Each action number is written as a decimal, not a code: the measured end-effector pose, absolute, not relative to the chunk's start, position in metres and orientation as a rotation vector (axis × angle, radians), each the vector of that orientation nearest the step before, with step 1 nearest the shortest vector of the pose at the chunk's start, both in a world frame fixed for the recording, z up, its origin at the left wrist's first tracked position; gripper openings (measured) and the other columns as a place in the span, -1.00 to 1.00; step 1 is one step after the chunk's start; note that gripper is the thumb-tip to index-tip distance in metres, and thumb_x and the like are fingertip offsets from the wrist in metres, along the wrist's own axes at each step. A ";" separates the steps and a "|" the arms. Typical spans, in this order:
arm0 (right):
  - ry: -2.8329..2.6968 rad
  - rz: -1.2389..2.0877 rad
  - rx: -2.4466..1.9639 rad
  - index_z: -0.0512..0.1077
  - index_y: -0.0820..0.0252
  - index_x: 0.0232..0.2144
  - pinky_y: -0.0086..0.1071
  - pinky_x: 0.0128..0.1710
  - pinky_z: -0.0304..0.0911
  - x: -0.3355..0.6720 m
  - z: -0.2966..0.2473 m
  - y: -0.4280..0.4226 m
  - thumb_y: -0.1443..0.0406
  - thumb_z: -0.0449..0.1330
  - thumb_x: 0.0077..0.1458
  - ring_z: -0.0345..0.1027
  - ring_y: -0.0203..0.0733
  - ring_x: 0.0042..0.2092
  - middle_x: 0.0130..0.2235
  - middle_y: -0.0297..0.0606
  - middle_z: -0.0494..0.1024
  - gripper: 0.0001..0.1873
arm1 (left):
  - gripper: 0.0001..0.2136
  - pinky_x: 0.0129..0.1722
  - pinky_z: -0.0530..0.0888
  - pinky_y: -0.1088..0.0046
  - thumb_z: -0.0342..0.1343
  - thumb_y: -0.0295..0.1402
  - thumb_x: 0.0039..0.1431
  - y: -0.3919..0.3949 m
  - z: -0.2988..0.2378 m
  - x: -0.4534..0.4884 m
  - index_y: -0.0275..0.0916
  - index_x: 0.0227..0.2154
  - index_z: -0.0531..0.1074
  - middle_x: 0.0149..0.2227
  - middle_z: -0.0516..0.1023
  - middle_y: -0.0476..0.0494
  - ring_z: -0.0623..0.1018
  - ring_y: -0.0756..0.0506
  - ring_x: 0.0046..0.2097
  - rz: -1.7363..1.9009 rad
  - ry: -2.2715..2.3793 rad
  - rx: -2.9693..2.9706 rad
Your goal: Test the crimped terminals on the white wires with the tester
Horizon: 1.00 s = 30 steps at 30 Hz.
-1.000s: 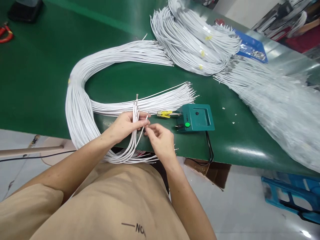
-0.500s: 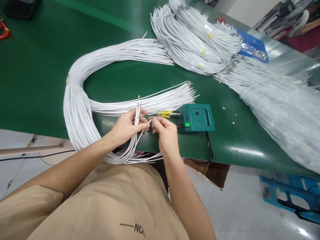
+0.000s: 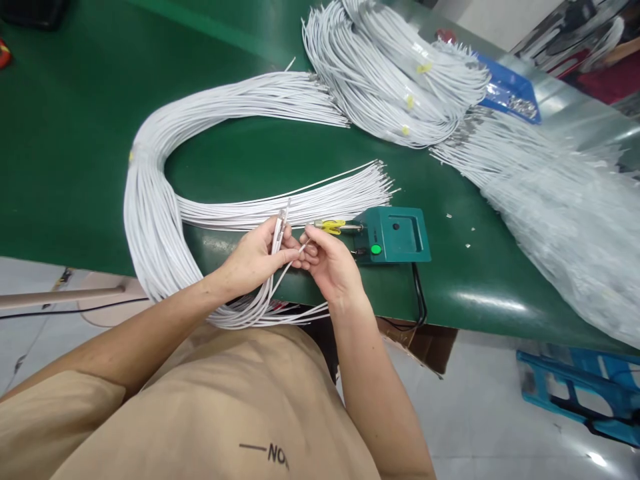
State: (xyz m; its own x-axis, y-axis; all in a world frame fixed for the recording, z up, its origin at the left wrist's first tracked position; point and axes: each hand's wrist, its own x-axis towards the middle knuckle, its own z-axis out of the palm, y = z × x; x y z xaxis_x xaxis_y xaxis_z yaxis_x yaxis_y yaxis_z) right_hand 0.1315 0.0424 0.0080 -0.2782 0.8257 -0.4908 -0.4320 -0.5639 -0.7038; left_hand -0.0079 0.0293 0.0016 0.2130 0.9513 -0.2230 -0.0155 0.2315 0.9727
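My left hand (image 3: 255, 257) is closed around a small bunch of white wires (image 3: 277, 233) whose ends stick up above my fingers. My right hand (image 3: 330, 263) pinches the tip of a single white wire (image 3: 295, 257) right beside the left thumb. Both hands hover over the near edge of the green table (image 3: 75, 133). The wires trail down off the edge toward my lap. A big looped bundle of white wires (image 3: 150, 200) lies on the table behind my hands. Just right of my right hand sits a small green tester box (image 3: 397, 235) with a yellow clip (image 3: 331, 227).
More white wire bundles (image 3: 390, 80) are heaped at the back, and a long pile under clear plastic (image 3: 560, 207) runs along the right. A blue tray (image 3: 510, 90) stands behind them. A black cable (image 3: 419, 300) hangs from the box. Blue stool (image 3: 575, 387) on the floor at right.
My right hand has moved up and left to meet the left hand and now pinches a single wire tip. The bunch in my left hand has tilted slightly right.
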 end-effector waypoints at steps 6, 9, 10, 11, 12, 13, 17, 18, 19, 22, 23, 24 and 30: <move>-0.510 1.917 -1.049 0.49 0.25 -0.45 -0.52 -0.54 0.06 0.135 0.005 0.034 0.19 0.31 -0.10 -0.04 -0.48 -0.57 -0.59 -0.51 0.18 -0.78 | -0.77 -0.31 0.48 0.47 0.19 -0.45 -0.01 0.030 0.002 -0.011 -0.23 -0.35 0.22 -0.42 0.43 0.08 0.53 0.03 -0.39 0.909 1.112 1.080; -0.603 1.761 -1.140 0.51 0.23 -0.44 -0.49 -0.51 0.12 0.135 0.006 0.029 0.20 0.30 -0.09 0.07 -0.46 -0.54 -0.53 -0.45 0.32 -0.80 | -0.73 -0.32 0.45 0.50 0.18 -0.42 0.02 0.030 0.006 -0.011 -0.22 -0.22 0.26 -0.43 0.45 0.07 0.52 0.03 -0.40 0.900 1.103 1.092; -0.671 1.686 -1.192 0.51 0.22 -0.44 -0.48 -0.48 0.15 0.135 0.007 0.028 0.18 0.28 -0.08 0.12 -0.44 -0.52 -0.51 -0.42 0.37 -0.80 | -0.69 -0.34 0.43 0.51 0.17 -0.41 0.03 0.030 0.007 -0.010 -0.22 -0.15 0.28 -0.43 0.44 0.07 0.52 0.03 -0.40 0.893 1.105 1.103; -0.755 1.604 -1.252 0.51 0.21 -0.43 -0.46 -0.45 0.18 0.135 0.008 0.027 0.17 0.27 -0.07 0.17 -0.42 -0.50 -0.48 -0.39 0.42 -0.78 | -0.64 -0.38 0.42 0.53 0.17 -0.39 0.04 0.030 0.008 -0.010 -0.21 -0.08 0.28 -0.43 0.44 0.07 0.51 0.02 -0.41 0.883 1.108 1.114; -0.844 1.521 -1.311 0.51 0.21 -0.42 -0.44 -0.41 0.22 0.134 0.009 0.026 0.16 0.27 -0.07 0.23 -0.39 -0.47 -0.45 -0.36 0.46 -0.78 | -0.61 -0.41 0.40 0.55 0.17 -0.38 0.04 0.030 0.008 -0.010 -0.21 -0.03 0.29 -0.43 0.43 0.06 0.50 0.03 -0.41 0.872 1.109 1.120; -0.930 1.437 -1.365 0.51 0.22 -0.41 -0.42 -0.37 0.25 0.133 0.010 0.025 0.16 0.26 -0.06 0.28 -0.35 -0.44 -0.42 -0.33 0.49 -0.78 | -0.59 -0.43 0.38 0.56 0.17 -0.37 0.05 0.030 0.009 -0.009 -0.21 0.00 0.30 -0.42 0.42 0.05 0.49 0.03 -0.41 0.859 1.108 1.116; -1.344 1.001 -1.491 0.44 0.19 -0.40 -0.38 -0.27 0.27 0.133 0.006 0.022 0.22 0.13 0.09 0.35 -0.26 -0.32 -0.36 -0.27 0.50 -0.83 | -0.64 -0.45 0.35 0.60 0.19 -0.37 0.05 0.032 0.008 -0.007 -0.23 -0.05 0.38 -0.43 0.38 0.04 0.45 0.07 -0.42 0.837 1.012 0.930; -1.487 0.841 -1.505 0.42 0.19 -0.41 -0.36 -0.24 0.26 0.134 0.004 0.022 0.24 0.08 0.14 0.33 -0.24 -0.30 -0.36 -0.26 0.48 -0.82 | -0.65 -0.45 0.34 0.61 0.20 -0.39 0.04 0.033 0.009 -0.006 -0.23 -0.06 0.40 -0.44 0.37 0.04 0.44 0.08 -0.43 0.832 0.971 0.845; -1.639 0.673 -1.508 0.41 0.18 -0.41 -0.34 -0.21 0.23 0.136 0.003 0.022 0.26 0.03 0.17 0.31 -0.22 -0.28 -0.36 -0.23 0.46 -0.80 | -0.65 -0.46 0.34 0.62 0.22 -0.41 0.02 0.035 0.009 -0.005 -0.24 -0.08 0.40 -0.45 0.38 0.04 0.44 0.09 -0.44 0.825 0.935 0.763; -2.049 0.274 -1.464 0.41 0.20 -0.42 -0.28 -0.14 0.16 0.148 0.003 0.027 0.31 -0.06 0.23 0.25 -0.15 -0.23 -0.34 -0.15 0.44 -0.72 | -0.64 -0.52 0.29 0.67 0.25 -0.47 -0.04 0.042 0.011 -0.002 -0.28 -0.12 0.41 -0.46 0.39 0.04 0.44 0.10 -0.44 0.792 0.888 0.625; -2.153 0.200 -1.452 0.42 0.20 -0.39 -0.27 -0.14 0.13 0.153 0.005 0.030 0.31 -0.07 0.24 0.24 -0.13 -0.22 -0.33 -0.14 0.45 -0.71 | -0.64 -0.57 0.25 0.68 0.26 -0.47 -0.06 0.045 0.011 0.000 -0.29 -0.13 0.41 -0.47 0.39 0.03 0.46 0.09 -0.44 0.790 0.900 0.635; -2.228 0.143 -1.455 0.43 0.20 -0.34 -0.26 -0.14 0.11 0.160 0.009 0.034 0.30 -0.07 0.24 0.23 -0.11 -0.21 -0.31 -0.14 0.46 -0.72 | -0.62 -0.61 0.21 0.69 0.26 -0.45 -0.06 0.048 0.012 0.002 -0.29 -0.12 0.40 -0.48 0.39 0.03 0.47 0.08 -0.44 0.799 0.926 0.672; -2.418 -0.045 -1.588 0.39 0.24 -0.12 -0.16 -0.03 0.01 0.193 0.026 0.062 0.34 0.04 0.16 0.21 -0.01 -0.13 -0.21 -0.12 0.52 -0.75 | -0.56 -0.74 0.07 0.66 0.26 -0.30 -0.06 0.060 0.007 0.012 -0.26 -0.08 0.37 -0.46 0.49 -0.04 0.53 -0.03 -0.43 0.822 1.165 1.007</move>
State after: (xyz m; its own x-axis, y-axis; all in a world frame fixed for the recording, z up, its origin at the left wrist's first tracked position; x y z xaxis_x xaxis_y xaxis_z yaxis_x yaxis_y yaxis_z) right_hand 0.1930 0.0615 0.0258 -0.3759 0.8995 0.2229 0.9072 0.4063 -0.1094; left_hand 0.0124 0.0595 0.0068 0.2164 0.9158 -0.3384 -0.0119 0.3491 0.9370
